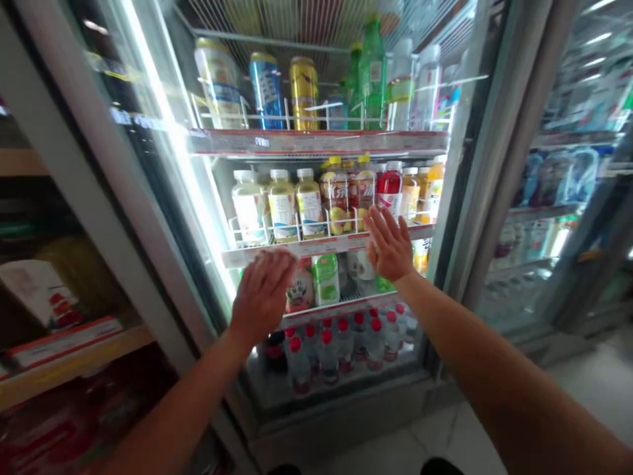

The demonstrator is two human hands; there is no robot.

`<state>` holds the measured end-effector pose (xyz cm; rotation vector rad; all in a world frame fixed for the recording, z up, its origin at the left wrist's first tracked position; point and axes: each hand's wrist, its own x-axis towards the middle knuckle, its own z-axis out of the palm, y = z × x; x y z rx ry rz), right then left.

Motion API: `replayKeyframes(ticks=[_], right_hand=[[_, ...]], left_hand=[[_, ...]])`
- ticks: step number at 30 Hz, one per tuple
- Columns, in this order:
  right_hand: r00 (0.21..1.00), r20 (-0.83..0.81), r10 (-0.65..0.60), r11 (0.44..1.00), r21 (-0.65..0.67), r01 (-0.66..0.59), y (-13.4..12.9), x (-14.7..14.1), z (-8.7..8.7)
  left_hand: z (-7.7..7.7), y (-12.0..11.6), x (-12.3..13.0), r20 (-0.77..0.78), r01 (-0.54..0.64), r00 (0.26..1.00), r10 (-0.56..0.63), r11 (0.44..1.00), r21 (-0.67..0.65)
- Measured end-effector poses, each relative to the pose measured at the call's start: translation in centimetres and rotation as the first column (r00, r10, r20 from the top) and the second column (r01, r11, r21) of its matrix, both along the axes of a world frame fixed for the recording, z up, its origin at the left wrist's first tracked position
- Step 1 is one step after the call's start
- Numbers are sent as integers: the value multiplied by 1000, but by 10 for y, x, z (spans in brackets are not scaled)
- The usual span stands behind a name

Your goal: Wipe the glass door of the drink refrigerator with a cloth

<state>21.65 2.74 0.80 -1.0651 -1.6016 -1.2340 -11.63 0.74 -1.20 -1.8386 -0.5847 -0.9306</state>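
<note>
In front of a lit drinks cooler, both of my hands are raised with nothing in them. My left hand (262,290) is before the lower shelves, its back toward me and its fingers extended, slightly blurred. Near it stands a green and white carton (326,280). My right hand (390,245) has its fingers spread, in front of the middle shelf edge (316,247). Behind its fingertips are tea bottles with yellow caps (364,188) and a red bottle (390,188). Bottles with white caps (283,204) line the left of that shelf.
Cans (304,92) and green bottles (372,72) stand on the top shelf. Several red-capped bottles (328,356) fill the bottom. Metal door frames (494,158) flank the cooler, with stocked shelves at the far left and more coolers on the right.
</note>
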Motion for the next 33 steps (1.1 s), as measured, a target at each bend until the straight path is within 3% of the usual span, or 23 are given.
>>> replayKeyframes(ticks=[3, 5, 8, 10, 11, 13, 15, 17, 19, 21, 23, 24, 26, 28, 31, 33], right_hand=[[999, -7, -46, 997, -69, 46, -1, 0, 2], [998, -5, -62, 993, -105, 61, -2, 0, 3], [995, 1, -97, 985, -140, 96, -2, 1, 4], [994, 9, -113, 984, -141, 113, -2, 1, 4], [993, 11, -115, 984, -139, 115, -2, 1, 4], [993, 12, -116, 982, -150, 116, -2, 1, 4], [992, 2, -124, 976, -182, 122, -3, 1, 4], [992, -4, -122, 972, -203, 119, -3, 0, 4], [994, -6, -108, 977, -187, 105, -3, 0, 4], [996, -5, -86, 986, -145, 84, -3, 0, 4], [998, -8, -67, 992, -104, 66, -2, 0, 3], [998, -10, -61, 994, -94, 60, -2, 0, 3], [999, -9, -48, 995, -92, 47, -1, 0, 2], [999, -15, -43, 994, -104, 41, -1, 0, 2], [999, -11, -49, 994, -100, 47, -1, 0, 2], [998, -2, -56, 995, -77, 56, -1, 0, 2]], left_hand=[[-4, 0, 4, -206, 30, 978, -28, 1000, 4], [10, 3, -1, -120, 5, 993, -1, 1000, 28], [24, 9, -3, 159, 6, 987, -10, 1000, 29], [14, 10, 4, 253, 18, 967, -19, 1000, 3], [4, 9, 9, 228, 29, 973, -27, 1000, -4], [-16, 8, 19, 30, 51, 998, -50, 998, -24], [-22, 9, 25, -125, 62, 990, -65, 998, -27], [-10, 12, 28, -71, 68, 995, -67, 998, 8], [11, 14, 33, 127, 72, 989, -77, 996, 47], [21, 12, 43, 292, 80, 953, -85, 996, 31], [10, 8, 57, 303, 92, 950, -77, 995, -36], [-1, 7, 64, 234, 112, 967, -98, 992, -51], [-23, 4, 72, -81, 149, 984, -159, 981, -123], [-32, 5, 70, -152, 136, 976, -155, 982, -129], [-11, 9, 53, 90, 91, 992, -84, 993, -71], [6, 11, 43, 290, 64, 956, -53, 998, -29]])
